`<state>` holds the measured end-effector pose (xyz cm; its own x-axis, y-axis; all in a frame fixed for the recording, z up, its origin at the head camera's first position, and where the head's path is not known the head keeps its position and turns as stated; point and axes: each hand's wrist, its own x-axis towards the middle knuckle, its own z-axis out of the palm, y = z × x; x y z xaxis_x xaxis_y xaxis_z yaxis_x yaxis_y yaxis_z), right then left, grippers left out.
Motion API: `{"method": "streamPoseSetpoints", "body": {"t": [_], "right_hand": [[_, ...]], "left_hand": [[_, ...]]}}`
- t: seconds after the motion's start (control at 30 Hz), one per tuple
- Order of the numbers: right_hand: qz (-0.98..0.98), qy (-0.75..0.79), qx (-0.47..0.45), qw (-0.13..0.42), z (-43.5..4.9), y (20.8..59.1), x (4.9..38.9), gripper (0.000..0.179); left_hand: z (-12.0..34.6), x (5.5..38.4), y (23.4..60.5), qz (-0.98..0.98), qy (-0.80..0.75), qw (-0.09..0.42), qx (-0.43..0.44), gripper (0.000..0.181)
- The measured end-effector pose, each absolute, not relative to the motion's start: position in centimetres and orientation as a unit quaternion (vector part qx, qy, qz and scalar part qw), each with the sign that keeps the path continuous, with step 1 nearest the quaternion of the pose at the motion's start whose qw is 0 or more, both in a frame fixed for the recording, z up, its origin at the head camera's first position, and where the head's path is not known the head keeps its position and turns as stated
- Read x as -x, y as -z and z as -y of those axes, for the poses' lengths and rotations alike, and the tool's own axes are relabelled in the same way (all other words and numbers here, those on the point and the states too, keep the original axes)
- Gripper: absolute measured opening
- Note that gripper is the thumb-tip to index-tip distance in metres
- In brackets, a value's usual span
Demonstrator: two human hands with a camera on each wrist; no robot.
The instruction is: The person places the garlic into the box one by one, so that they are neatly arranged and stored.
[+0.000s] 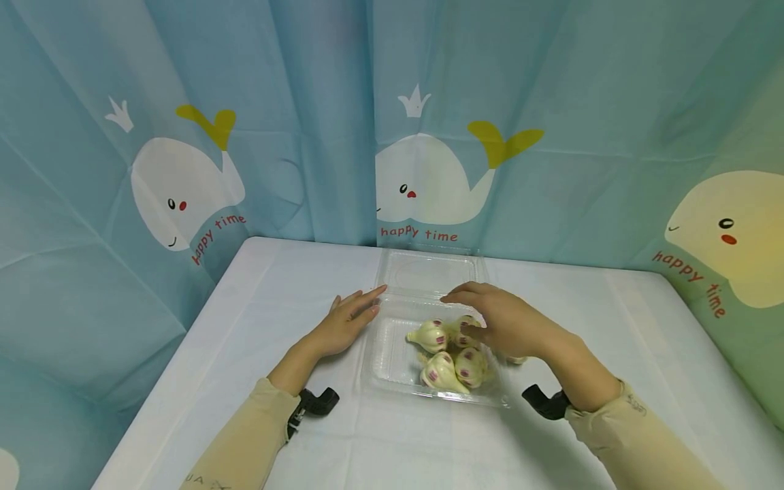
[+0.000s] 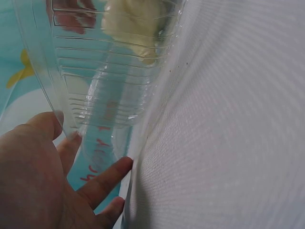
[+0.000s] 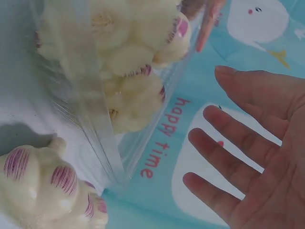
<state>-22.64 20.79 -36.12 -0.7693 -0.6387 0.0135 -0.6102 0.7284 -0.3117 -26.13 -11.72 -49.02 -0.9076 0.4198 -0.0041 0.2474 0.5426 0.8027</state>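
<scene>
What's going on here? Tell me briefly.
A person is working around a clear, rectangular plastic box, its transparent lid open at the back. Four whitish, purple-marked garlic bulbs lie in it; another whitish garlic bulb lies outside, to its right, on the white-covered table. The left hand is at the box's left edge; the right hand, fingers spread, holds nothing.

Red "happy time" (image 1: 419, 233) — blue curtain (image 1: 331, 136)

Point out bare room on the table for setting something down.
Bare cloth lies between the left hand and the table's left edge, and between the sleeves, nearside of the clear container. It's crowded at the container's right: four garlic bulbs inside, a loose bulb outside, the right hand close.
</scene>
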Motion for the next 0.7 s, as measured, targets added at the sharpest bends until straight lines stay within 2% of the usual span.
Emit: {"method": "streamPoseSetpoints", "body": {"t": [0.53,0.7], "right_hand": [[-0.934,0.219,0.282,-0.012,-24.4,36.7,22.9,0.052],[-0.936,0.244,0.253,-0.016,-25.5,36.9,22.7,0.052]], "left_hand": [[11.7,26.3,49.2,-0.876,-0.435,0.097,-0.185,0.049],[11.7,26.3,49.3,-0.876,-0.435,0.099,-0.184,0.049]]}}
